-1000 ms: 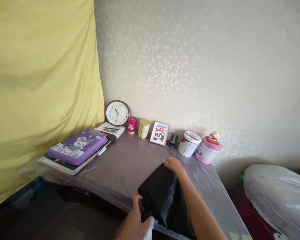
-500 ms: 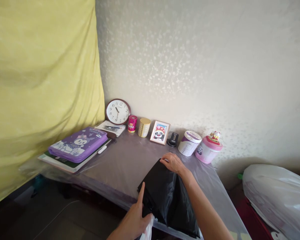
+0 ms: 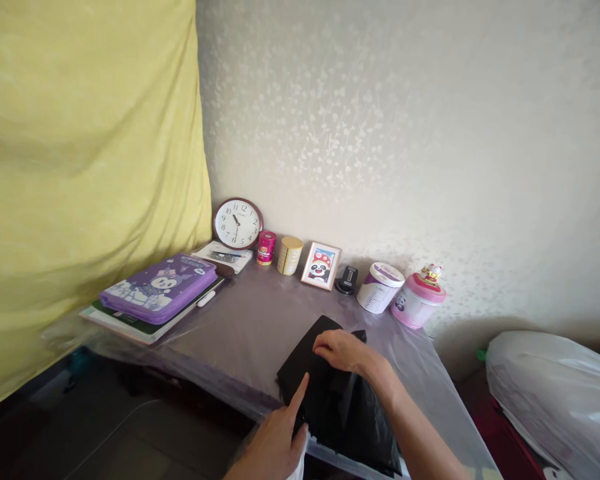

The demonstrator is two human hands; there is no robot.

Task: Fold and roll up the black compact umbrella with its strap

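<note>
A folded black plastic bag (image 3: 325,407) lies over the near edge of the table. My right hand (image 3: 343,350) is closed on its upper part, with the thumb and fingers pinched together and a dark fold sticking up behind the knuckles. At the bag's lower left side is my left hand (image 3: 275,440), its index finger stretched out along the black plastic. White crumpled plastic (image 3: 299,460) shows under the left thumb, held in that hand; most of it is hidden below.
Along the wall stand a clock (image 3: 238,223), a pink can (image 3: 266,248), a yellow-lidded can (image 3: 290,256), a picture frame (image 3: 321,265), a black object (image 3: 347,280) and two tubs (image 3: 380,288). A purple case (image 3: 159,290) lies left on the table (image 3: 250,320). A large white bag (image 3: 555,387) sits right.
My right hand has moved down and toward me over the black bag, drawing part of it into a bunched fold. The left hand has shifted slightly right.
</note>
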